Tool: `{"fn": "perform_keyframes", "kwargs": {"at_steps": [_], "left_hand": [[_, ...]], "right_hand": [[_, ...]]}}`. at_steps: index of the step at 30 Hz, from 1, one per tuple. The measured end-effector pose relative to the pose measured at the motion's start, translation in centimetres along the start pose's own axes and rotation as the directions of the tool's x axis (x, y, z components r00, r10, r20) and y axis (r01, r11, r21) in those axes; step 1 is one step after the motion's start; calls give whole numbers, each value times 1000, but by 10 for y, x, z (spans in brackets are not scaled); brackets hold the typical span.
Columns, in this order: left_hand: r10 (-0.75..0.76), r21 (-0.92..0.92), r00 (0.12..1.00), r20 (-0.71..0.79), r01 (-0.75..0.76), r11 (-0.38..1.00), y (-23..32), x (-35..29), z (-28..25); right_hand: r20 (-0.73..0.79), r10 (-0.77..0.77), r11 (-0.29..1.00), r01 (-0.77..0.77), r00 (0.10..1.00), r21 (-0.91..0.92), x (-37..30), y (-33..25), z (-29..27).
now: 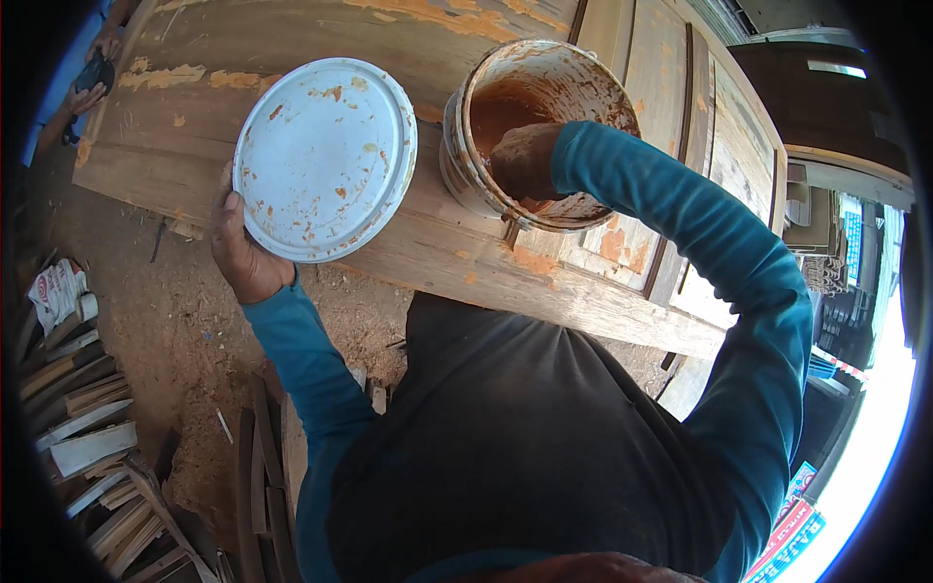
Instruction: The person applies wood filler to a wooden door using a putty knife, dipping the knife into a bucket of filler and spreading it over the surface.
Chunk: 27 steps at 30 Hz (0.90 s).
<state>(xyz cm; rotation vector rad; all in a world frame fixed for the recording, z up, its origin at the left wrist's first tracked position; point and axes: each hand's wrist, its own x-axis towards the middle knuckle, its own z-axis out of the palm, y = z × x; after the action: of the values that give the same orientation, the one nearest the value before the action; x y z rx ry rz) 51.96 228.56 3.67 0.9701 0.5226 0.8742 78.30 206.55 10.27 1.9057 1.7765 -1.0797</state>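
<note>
Holds smeared white bucket lid [321, 160] at near-L rim w/ L hand [249, 255], w/ thumb on edge. Dips R hand [525, 160] into paste-coated bucket [588, 94], R of lid grip, w/ elbow bent wide; can't tell finger closure (hidden). Has paneled wooden door [466, 255] under bucket.

Left fingers [232, 202] grip white lid [326, 160]; right hand [526, 160] inside smeared bucket [588, 89] on wooden panel [155, 126].

Dirt flr [160, 321] w/ wood scraps [92, 457] lower L, bright daylight [882, 389] far R.
</note>
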Motion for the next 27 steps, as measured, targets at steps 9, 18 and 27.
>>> {"fn": "perform_keyframes", "kwargs": {"at_steps": [9, 18, 27], "left_hand": [[36, -6, 999, 21, -36, 999, 3, 1, 1], [16, 19, 987, 158, -20, 1000, 15, -12, 68], [63, 187, 952, 299, -123, 975, 6, -29, 162]], "right_hand": [[-255, 142, 880, -4, 956, 475, -91, 5, -67], [-611, 239, 720, 286, 754, 633, -190, 25, 15], [-517, 663, 431, 290, 541, 855, -285, 52, 206]]}}
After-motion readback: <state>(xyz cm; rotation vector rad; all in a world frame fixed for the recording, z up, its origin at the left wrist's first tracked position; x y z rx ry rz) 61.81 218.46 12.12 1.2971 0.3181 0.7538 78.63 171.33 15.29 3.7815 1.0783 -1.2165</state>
